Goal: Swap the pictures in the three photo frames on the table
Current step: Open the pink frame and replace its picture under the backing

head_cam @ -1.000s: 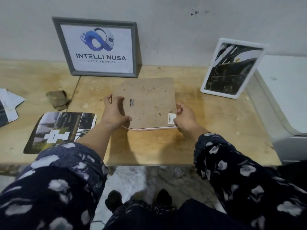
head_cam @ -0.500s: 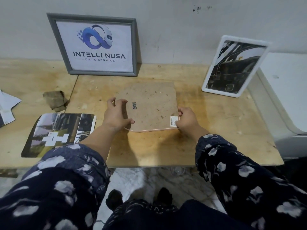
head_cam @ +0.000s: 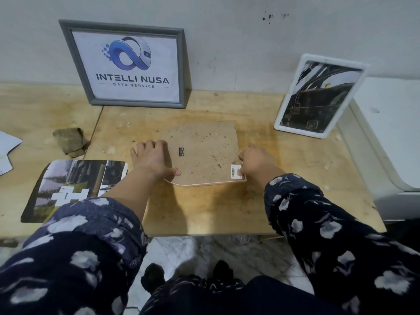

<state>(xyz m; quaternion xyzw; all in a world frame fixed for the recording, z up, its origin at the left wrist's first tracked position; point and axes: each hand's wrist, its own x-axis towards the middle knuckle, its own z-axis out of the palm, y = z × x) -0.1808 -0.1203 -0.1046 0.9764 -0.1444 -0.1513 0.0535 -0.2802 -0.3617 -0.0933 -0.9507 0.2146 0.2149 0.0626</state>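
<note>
Your left hand [head_cam: 152, 160] is pressing flat, fingers spread, on the face-down pink frame's brown fibreboard back [head_cam: 204, 153] while your right hand [head_cam: 254, 164] is pinching its right edge.

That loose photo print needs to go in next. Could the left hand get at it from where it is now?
Probably yes. The left hand rests on the face-down frame, and the photo print lies flat just beside it, uncovered, with nothing between.

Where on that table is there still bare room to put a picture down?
Bare wood lies between the face-down frame and the white frame, and along the near edge under the right hand. The left is crowded: loose photo, crumpled cloth, papers.
</note>
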